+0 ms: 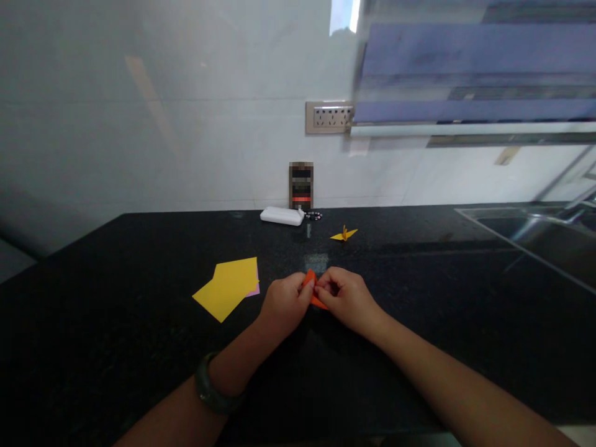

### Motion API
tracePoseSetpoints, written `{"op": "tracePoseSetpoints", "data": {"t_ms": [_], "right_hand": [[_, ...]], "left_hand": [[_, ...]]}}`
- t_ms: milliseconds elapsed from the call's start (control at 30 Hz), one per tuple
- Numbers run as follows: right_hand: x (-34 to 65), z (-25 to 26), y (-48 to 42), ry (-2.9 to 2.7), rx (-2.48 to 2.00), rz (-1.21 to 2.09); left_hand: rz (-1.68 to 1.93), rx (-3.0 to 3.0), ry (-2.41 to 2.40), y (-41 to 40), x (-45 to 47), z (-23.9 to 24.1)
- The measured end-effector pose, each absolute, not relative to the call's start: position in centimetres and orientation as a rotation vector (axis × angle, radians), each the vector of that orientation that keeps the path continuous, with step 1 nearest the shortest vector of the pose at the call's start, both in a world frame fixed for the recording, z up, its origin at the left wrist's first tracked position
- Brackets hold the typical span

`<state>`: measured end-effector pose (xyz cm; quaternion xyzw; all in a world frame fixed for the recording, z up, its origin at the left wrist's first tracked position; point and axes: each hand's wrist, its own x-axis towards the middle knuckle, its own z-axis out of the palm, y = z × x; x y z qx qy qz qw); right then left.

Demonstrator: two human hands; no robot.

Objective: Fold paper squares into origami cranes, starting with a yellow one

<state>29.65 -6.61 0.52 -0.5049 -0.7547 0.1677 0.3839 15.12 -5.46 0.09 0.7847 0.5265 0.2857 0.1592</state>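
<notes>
Between my hands is a small piece of folded orange paper (pixel 319 303), just above or on the dark counter. My left hand (pixel 287 300) grips its left side, thumb pressed on top. From the right, my right hand (pixel 347 297) pinches the paper with thumb and curled fingers. Much of the paper is hidden by the fingers, so its full shape does not show. A yellow folded paper crane (pixel 344 234) stands farther back, a little to the right. Left of my hands lie yellow paper sheets (pixel 228 288), with a pink-purple edge peeking out beneath.
On the black counter (pixel 116 347), a white case-like object (pixel 282 216) with a beaded strap (pixel 313 216) lies near the wall. A pixelated dark upright object (pixel 301 185) leans there, below a socket panel (pixel 329 117). A sink (pixel 535 233) is set in at the right.
</notes>
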Motion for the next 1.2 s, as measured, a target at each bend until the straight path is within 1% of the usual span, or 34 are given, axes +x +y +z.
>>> {"op": "tracePoseSetpoints", "data": {"t_ms": [200,367,467,567,767,1200], "right_hand": [[29.9,0.8,-6.3,-1.825,-1.223,0.733],[29.8,0.6,-5.9,-1.424,-1.228,1.313],[29.7,0.4,-5.7,-1.219,-1.162,1.451],[29.9,0.3,-5.7,-1.145,-1.165,1.570],[30.0,0.4,-5.8,-1.157,-1.199,1.606],[30.1,0.2,-5.5,-1.112,-1.158,1.663]], "left_hand": [[0.860,1.888,1.379,-4.9,15.1,-0.8],[0.877,1.652,1.255,-4.9,15.3,-1.1],[0.942,1.652,1.206,-5.0,15.3,-1.2],[1.000,1.688,1.201,-5.0,15.3,-1.3],[1.035,1.734,1.244,-5.0,15.0,-1.2],[1.043,1.547,1.231,-4.7,15.4,-1.1]]}}
